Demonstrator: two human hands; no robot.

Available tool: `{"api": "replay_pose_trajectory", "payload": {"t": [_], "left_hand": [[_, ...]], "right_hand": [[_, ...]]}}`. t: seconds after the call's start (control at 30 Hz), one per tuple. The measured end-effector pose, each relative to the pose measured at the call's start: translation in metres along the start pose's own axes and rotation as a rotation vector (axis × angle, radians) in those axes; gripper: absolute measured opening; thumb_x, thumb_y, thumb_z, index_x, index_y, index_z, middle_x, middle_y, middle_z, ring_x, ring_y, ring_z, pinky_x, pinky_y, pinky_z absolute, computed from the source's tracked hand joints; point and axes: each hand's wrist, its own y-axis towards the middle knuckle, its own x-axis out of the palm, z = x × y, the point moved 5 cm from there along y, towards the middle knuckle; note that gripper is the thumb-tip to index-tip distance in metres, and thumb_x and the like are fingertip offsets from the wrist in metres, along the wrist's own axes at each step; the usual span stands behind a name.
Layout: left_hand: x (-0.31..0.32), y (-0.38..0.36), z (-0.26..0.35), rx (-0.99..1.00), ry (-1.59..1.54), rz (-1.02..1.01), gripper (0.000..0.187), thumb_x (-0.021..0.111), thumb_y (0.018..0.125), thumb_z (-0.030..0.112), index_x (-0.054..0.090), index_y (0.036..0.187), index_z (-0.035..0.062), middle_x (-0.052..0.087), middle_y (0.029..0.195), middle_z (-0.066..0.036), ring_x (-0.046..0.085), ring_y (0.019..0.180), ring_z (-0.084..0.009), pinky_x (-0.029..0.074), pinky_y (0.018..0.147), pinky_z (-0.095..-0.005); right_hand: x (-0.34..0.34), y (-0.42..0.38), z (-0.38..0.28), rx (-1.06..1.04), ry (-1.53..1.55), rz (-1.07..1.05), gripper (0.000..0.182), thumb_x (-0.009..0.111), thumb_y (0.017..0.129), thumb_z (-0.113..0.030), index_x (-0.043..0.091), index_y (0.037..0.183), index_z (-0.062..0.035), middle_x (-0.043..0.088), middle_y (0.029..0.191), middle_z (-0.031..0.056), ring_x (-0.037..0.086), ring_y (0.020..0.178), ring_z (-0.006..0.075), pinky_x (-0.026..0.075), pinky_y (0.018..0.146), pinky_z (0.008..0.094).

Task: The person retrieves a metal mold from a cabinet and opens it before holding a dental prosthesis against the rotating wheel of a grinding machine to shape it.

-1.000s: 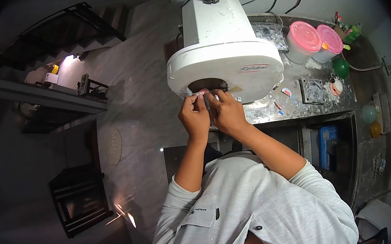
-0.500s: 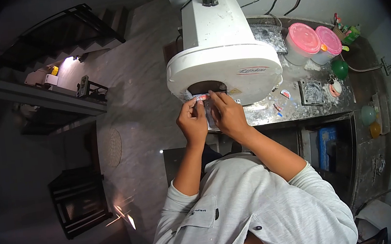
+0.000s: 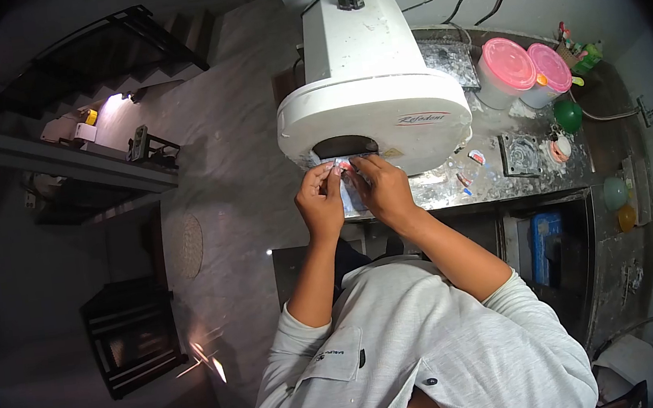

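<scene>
A small red-and-white piece that looks like a denture is pinched just in front of the opening of a white machine. My left hand has thumb and fingertips closed on its left end. On the right end, the fingers of my right hand are closed too, the wrist coming in from the lower right. The fingertips cover much of the piece, so its full shape is hidden. Behind it lies the dark oval opening of the machine, with a pale ledge at its lower edge.
To the right, the stained metal counter carries a small red-and-white piece, a dark square metal plate and a denture-like piece. Two pink-lidded tubs and a green ball-shaped thing stand farther back. A blue container sits below.
The piece has shifted slightly right and down and turned between my fingertips. My right fingers have curled closer around it; both hands stay at the opening.
</scene>
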Motion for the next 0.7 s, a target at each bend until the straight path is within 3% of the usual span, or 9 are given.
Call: {"api": "replay_pose_trajectory", "payload": {"t": [0.33,0.4,0.5,0.53,0.57,0.63,0.7], "left_hand": [[-0.003,0.001,0.003,0.042,-0.044,-0.003,0.013,0.067,0.1,0.005,0.068,0.107,-0.0051,0.075,0.099,-0.01,0.07,0.089,-0.0125,0.054,0.08,-0.0255],[-0.006,0.001,-0.004,0.062,-0.004,-0.007,0.013,0.066,0.101,0.006,0.068,0.108,-0.0049,0.075,0.098,-0.01,0.069,0.088,-0.0117,0.054,0.077,-0.0249],[-0.01,0.0,-0.006,0.022,0.077,0.009,0.015,0.064,0.102,0.008,0.068,0.109,-0.0044,0.076,0.095,-0.008,0.065,0.078,-0.0074,0.048,0.067,-0.0226],[-0.008,-0.002,-0.001,0.005,0.056,0.009,0.014,0.064,0.102,0.007,0.068,0.109,-0.0049,0.076,0.095,-0.009,0.067,0.083,-0.009,0.05,0.073,-0.0239],[-0.007,-0.003,0.004,-0.014,0.038,0.014,0.014,0.064,0.102,0.006,0.068,0.108,-0.0053,0.075,0.094,-0.01,0.068,0.087,-0.0105,0.052,0.08,-0.0251],[-0.007,-0.003,0.003,-0.019,0.045,-0.003,0.014,0.064,0.102,0.007,0.068,0.109,-0.0052,0.075,0.095,-0.01,0.069,0.087,-0.0108,0.052,0.08,-0.0251],[-0.007,-0.003,0.002,-0.025,0.058,-0.009,0.015,0.064,0.102,0.007,0.068,0.109,-0.0051,0.076,0.095,-0.01,0.069,0.088,-0.011,0.052,0.08,-0.0251]], "right_hand": [[-0.007,0.0,0.0,0.109,0.085,-0.065,0.02,0.074,0.091,-0.014,0.074,0.106,-0.0005,0.068,0.09,0.0174,0.068,0.077,0.0383,0.054,0.067,0.0453],[-0.016,-0.007,0.004,0.167,0.247,-0.075,0.02,0.074,0.091,-0.012,0.074,0.106,0.0005,0.068,0.089,0.0189,0.068,0.073,0.0356,0.053,0.066,0.0423],[-0.044,-0.019,0.005,0.17,0.319,-0.139,0.016,0.074,0.091,-0.007,0.073,0.105,0.0016,0.068,0.087,0.0167,0.062,0.065,0.0285,0.05,0.062,0.0378],[-0.056,-0.025,0.008,0.182,0.343,-0.185,0.017,0.074,0.092,-0.009,0.074,0.106,0.0008,0.07,0.088,0.0144,0.061,0.066,0.0232,0.049,0.063,0.035],[-0.068,-0.032,0.02,0.195,0.326,-0.168,0.017,0.074,0.092,-0.009,0.074,0.106,0.0008,0.07,0.088,0.0144,0.061,0.066,0.0232,0.049,0.063,0.035],[-0.082,-0.055,0.043,0.173,0.511,-0.305,0.019,0.074,0.093,-0.009,0.076,0.109,-0.001,0.071,0.09,0.0109,0.06,0.07,0.0172,0.048,0.065,0.0313],[-0.105,-0.079,0.073,0.471,0.628,-0.269,0.021,0.076,0.095,-0.014,0.077,0.113,-0.0028,0.073,0.094,0.0045,0.059,0.079,0.0088,0.048,0.071,0.027]]}}
